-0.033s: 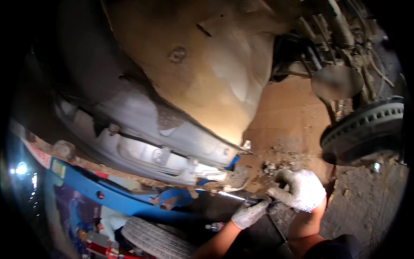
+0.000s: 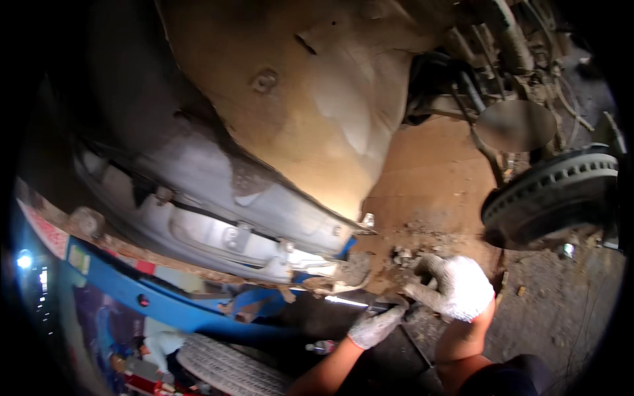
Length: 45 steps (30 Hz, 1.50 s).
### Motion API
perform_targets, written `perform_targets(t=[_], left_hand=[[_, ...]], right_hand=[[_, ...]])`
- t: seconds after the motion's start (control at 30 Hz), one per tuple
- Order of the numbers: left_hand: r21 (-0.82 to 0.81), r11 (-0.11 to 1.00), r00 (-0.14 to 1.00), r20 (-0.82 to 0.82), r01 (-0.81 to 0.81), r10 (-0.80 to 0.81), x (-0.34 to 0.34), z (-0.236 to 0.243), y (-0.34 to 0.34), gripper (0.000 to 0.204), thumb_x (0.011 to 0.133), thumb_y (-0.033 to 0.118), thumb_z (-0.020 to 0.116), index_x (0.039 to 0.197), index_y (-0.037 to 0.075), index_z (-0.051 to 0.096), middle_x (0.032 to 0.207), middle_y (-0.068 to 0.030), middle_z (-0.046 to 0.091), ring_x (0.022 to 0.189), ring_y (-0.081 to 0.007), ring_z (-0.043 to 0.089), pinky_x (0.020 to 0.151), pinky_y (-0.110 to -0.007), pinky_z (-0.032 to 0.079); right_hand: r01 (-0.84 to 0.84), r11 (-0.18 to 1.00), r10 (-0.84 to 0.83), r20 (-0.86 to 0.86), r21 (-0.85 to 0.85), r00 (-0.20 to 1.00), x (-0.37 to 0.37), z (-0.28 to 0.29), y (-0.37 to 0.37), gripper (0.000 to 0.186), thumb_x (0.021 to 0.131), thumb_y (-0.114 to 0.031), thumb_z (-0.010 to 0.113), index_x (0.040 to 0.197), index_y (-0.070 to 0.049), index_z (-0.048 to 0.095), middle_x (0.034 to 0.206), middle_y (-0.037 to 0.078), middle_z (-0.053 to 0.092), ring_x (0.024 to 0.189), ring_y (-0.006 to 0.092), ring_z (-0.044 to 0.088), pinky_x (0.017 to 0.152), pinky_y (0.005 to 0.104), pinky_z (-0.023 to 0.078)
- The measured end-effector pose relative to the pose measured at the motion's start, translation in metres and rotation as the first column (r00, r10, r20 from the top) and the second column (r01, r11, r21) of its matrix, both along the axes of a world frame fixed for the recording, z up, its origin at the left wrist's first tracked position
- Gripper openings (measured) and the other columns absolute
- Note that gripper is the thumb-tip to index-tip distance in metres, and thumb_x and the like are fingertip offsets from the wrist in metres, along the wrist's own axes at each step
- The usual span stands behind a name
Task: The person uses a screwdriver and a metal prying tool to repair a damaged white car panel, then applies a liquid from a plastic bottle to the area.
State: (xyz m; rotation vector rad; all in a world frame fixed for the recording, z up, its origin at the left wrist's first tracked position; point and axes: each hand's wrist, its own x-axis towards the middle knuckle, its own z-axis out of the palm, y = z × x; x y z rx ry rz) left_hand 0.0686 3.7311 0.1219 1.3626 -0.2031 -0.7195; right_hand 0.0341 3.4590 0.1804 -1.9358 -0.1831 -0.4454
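Note:
My left hand (image 2: 378,327), in a soiled pale work glove, is closed around a slim tool with a dark handle and a bright, shiny shaft (image 2: 346,301). The shaft points left, just under the end of the car body's rusty lower edge (image 2: 323,286). Just to the right, my right hand (image 2: 459,290) wears a white knitted glove, its fingers curled toward the handle end. Whatever those fingers hold is hidden or too small to make out. A thin dark rod or hose (image 2: 416,346) runs down from beneath the hands.
Above hangs the dirty wheel-arch panel (image 2: 310,132). A brake disc (image 2: 555,195) and muddy suspension parts (image 2: 512,39) are at right. Cardboard (image 2: 429,171) with dirt clumps (image 2: 403,256) lies beyond my hands. A blue beam (image 2: 178,303), a tyre (image 2: 228,366) and a small bottle (image 2: 321,346) are lower left.
The whole view has shifted slightly, so the car and both hands appear a little farther left. The hands keep the same grip and pose.

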Motion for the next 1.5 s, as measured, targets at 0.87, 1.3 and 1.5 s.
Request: perform_targets(t=[0.87,1.3,1.5], left_hand=[[-0.103,0.982,0.728,-0.66,0.155,-0.184,-0.035,-0.254,0.283,0.026,0.1,0.013,0.058,0.126,0.006,0.058,0.114,-0.0114,0.068,0.094,-0.0239,0.07,0.077,-0.038,0.058],[0.133,0.923,0.844,-0.375,-0.36,0.383,-0.043,-0.21,0.374,0.012,0.1,0.012,0.059,0.112,0.009,0.062,0.094,-0.0059,0.069,0.077,-0.0161,0.067,0.063,-0.031,0.056],[0.228,0.87,0.787,-0.372,-0.437,0.493,-0.066,-0.222,0.363,0.012,0.1,0.015,0.06,0.11,0.009,0.064,0.091,-0.0054,0.069,0.077,-0.0181,0.067,0.067,-0.034,0.056]], right_hand=[[-0.915,-0.099,0.231,-0.904,-0.391,0.361,-0.073,-0.251,0.232,0.021,0.087,-0.029,0.063,0.099,-0.014,0.072,0.094,0.016,0.072,0.092,0.0382,0.07,0.078,0.0494,0.055],[-0.671,0.316,0.008,-0.705,-0.671,0.709,-0.086,-0.266,0.311,0.044,0.081,-0.029,0.068,0.114,0.0,0.062,0.116,0.021,0.062,0.109,0.0347,0.062,0.086,0.0464,0.053],[-0.767,0.282,0.077,-0.783,-0.577,0.618,-0.117,-0.275,0.325,0.039,0.084,-0.032,0.065,0.11,-0.004,0.064,0.111,0.018,0.064,0.105,0.0352,0.063,0.088,0.0449,0.051]])
